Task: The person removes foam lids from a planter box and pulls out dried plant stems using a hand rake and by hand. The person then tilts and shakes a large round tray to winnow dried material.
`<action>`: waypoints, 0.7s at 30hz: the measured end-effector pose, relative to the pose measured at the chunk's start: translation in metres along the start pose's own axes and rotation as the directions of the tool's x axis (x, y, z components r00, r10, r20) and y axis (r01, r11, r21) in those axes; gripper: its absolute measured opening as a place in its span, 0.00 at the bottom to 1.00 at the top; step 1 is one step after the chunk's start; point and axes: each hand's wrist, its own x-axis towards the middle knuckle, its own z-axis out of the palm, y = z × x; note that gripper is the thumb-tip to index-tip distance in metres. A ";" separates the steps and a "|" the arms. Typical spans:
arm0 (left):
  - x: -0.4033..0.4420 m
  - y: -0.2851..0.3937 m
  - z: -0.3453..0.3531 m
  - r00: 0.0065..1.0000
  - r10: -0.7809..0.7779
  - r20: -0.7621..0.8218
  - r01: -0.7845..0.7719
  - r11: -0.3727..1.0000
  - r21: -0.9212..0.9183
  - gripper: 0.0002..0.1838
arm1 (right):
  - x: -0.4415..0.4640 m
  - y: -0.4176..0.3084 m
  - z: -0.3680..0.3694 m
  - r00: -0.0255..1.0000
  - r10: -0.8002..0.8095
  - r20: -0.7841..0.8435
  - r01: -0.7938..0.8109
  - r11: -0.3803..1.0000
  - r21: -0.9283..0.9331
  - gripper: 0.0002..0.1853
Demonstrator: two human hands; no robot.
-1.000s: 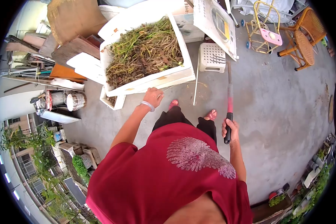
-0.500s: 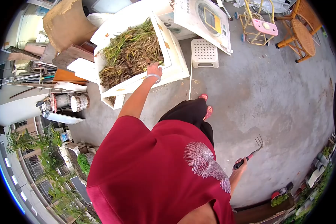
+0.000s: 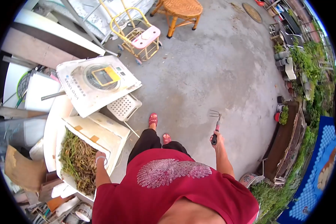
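While in right hand (image 3: 218, 139), fork (image 3: 217, 126) tines-outward; long axis forward

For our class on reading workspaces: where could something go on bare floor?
Grey floor lies bare between the wicker chair, red sandals and brown planter; the held hand fork is above it. Crowded: the left side, with foam box, white stool and printed panel close together.

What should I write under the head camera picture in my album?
Right hand holding a fork, left hand at the edge of a white box full of stems.
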 end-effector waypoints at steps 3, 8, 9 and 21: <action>0.049 -0.028 -0.006 0.918 -0.042 0.394 -0.215 0.784 0.582 0.14 | -0.001 -0.025 0.018 0.995 -0.040 -0.088 0.044 0.998 0.038 0.12; 0.088 0.018 -0.059 0.658 -0.444 0.609 0.339 0.896 0.288 0.12 | 0.010 -0.035 0.012 0.992 -0.116 -0.055 0.120 0.991 0.064 0.10; 0.101 0.030 -0.060 0.602 -0.467 0.648 0.326 0.884 0.334 0.12 | 0.013 -0.036 0.012 0.989 -0.119 -0.086 0.124 0.991 0.055 0.10; 0.095 0.516 -0.010 0.751 0.482 0.452 -0.612 0.765 0.201 0.17 | 0.128 -0.052 -0.049 0.842 0.368 -0.394 -0.406 0.914 -0.013 0.11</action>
